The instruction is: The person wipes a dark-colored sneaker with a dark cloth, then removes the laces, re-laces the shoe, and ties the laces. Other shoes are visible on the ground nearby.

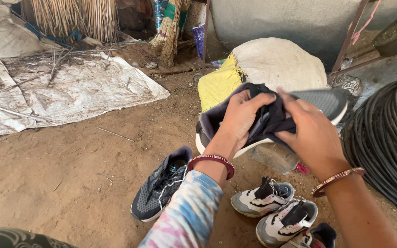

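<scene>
Both grips clutch shoe [272, 117] above scattered sneakers [276, 209].

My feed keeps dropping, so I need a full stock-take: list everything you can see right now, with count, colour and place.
held shoe: one, dark grey with white sole, raised in both hands at centre
dark cloth: one, dark, pressed on the held shoe
dark sneaker: one, dark grey, on the dirt floor below the hands
grey-white sneakers: two, grey, white and black, on the floor at lower right
sack: one, off-white with a yellow part, behind the hands
tarp: one, dirty white, spread at left
brooms: straw-coloured bundle against the back wall
hose coil: black, at right edge
left hand: grip on shoe, red bangle at wrist
right hand: grip on cloth, bangle at wrist
</scene>
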